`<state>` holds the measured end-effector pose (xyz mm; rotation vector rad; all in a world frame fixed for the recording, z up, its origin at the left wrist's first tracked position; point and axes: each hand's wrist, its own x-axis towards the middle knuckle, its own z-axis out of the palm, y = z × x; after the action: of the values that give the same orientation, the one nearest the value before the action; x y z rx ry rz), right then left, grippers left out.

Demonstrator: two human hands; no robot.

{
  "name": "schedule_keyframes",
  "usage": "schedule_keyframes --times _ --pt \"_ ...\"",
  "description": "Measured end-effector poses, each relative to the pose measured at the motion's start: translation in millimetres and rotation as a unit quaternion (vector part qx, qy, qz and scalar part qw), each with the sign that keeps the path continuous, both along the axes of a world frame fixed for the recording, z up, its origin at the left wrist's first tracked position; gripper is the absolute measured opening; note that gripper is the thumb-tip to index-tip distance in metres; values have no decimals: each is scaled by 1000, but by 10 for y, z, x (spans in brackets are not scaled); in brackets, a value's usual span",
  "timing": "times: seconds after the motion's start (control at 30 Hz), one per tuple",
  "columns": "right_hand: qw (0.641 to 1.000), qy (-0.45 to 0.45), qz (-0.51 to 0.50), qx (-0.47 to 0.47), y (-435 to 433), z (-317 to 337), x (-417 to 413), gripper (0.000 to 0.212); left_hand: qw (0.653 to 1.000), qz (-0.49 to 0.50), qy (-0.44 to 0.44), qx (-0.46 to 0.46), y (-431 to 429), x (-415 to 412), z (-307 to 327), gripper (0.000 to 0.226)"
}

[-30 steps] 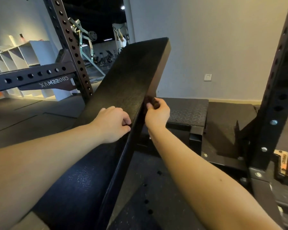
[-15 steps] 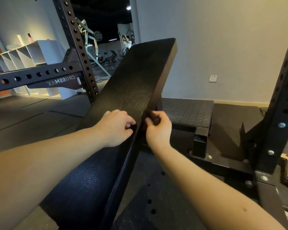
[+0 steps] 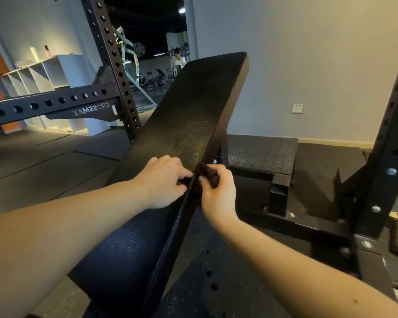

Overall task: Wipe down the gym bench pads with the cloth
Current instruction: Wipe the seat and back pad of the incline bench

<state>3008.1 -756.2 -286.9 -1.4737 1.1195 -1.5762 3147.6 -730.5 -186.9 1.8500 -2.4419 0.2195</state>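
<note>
A long black bench pad [image 3: 184,125] slopes up and away from me through the middle of the view. My left hand [image 3: 163,182] rests on its top face near the right edge, fingers curled with the tips on the pad. My right hand [image 3: 218,193] grips a dark brown cloth [image 3: 208,174] and holds it against the pad's right side edge. Most of the cloth is hidden inside my fingers and behind the pad's edge.
A black rack upright [image 3: 110,53] and its holed crossbeam [image 3: 48,106] stand left of the pad. Another rack post [image 3: 395,134] rises at the right. A checker-plate platform [image 3: 262,154] lies behind the pad. White shelves [image 3: 44,74] line the left wall.
My right hand and the cloth have slid down the pad's side edge toward me. My left hand has moved down the top face with it. The view has shifted slightly.
</note>
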Motion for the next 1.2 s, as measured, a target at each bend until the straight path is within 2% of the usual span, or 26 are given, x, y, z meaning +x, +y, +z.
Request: schedule_keyframes --times 0.1,0.33,0.5,0.63,0.77,0.87,1.0,1.1,1.2 --pt "1000 4 9 0 91 -29 -2 23 1000 5 5 -1 37 29 -23 44" --pt "992 -84 -73 51 -794 557 -130 33 1000 -3 19 0 54 56 -39 35" --pt "998 -35 -36 36 -303 141 -33 40 999 2 -12 29 126 91 13 33" --pt "1000 -18 2 18 204 -297 123 30 999 5 -8 32 182 110 -2 31" --pt "994 -72 -49 60 -224 13 46 27 999 9 -6 39 188 132 -19 34" --pt "988 -126 -49 76 -426 245 -33 30 999 4 -7 48 184 152 -33 35" --pt "994 -89 -44 42 -257 58 81 19 999 3 -12 49 186 159 -28 36" --pt "995 -84 -31 45 -86 -125 84 31 999 2 -16 38 170 150 -47 34" --pt "998 -61 2 32 123 -314 53 24 1000 3 2 17 149 123 -65 29"
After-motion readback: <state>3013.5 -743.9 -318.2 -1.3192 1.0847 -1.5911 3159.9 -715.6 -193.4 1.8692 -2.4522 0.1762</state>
